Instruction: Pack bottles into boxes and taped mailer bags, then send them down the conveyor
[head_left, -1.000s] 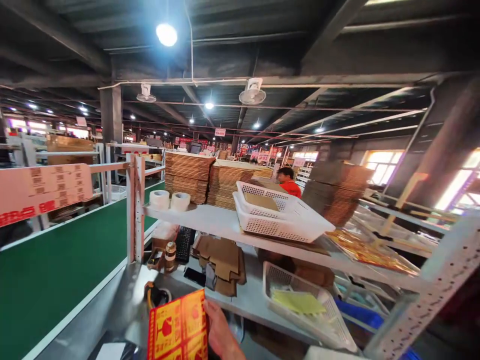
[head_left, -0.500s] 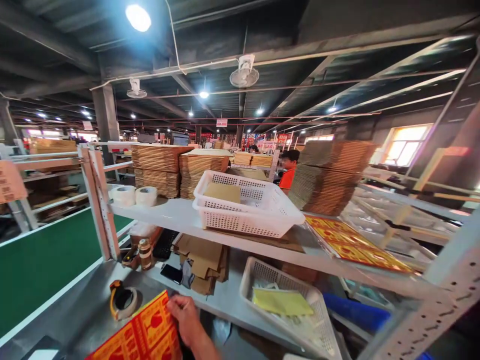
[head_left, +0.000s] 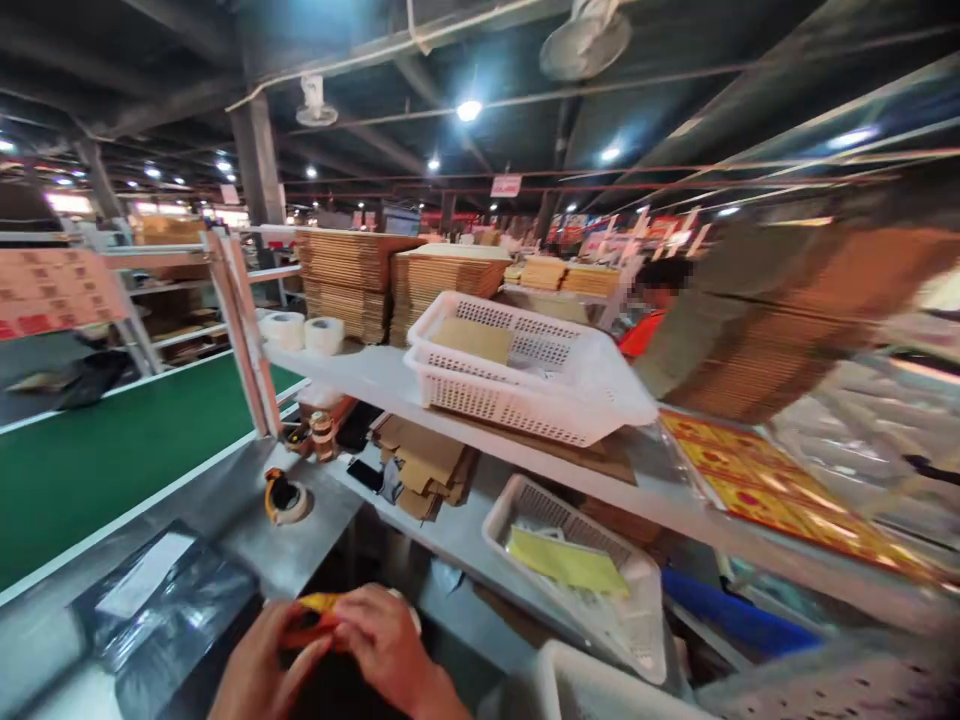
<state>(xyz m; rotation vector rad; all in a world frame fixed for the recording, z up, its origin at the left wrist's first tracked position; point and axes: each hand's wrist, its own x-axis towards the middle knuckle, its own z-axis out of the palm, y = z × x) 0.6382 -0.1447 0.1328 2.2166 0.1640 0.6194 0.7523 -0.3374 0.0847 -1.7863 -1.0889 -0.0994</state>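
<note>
Warehouse; steel bench point(head_left: 300, 540), shelf point(head_left: 390, 385), basket point(head_left: 525, 395), green conveyor point(head_left: 97, 460).

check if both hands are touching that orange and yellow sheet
Touching. The head view shows the left hand and right hand pinching the orange and yellow sheet between their fingers.

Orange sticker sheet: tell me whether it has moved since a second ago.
Yes. The orange sticker sheet came down toward the person, away from the tape dispenser; both hands now grip it.
</note>
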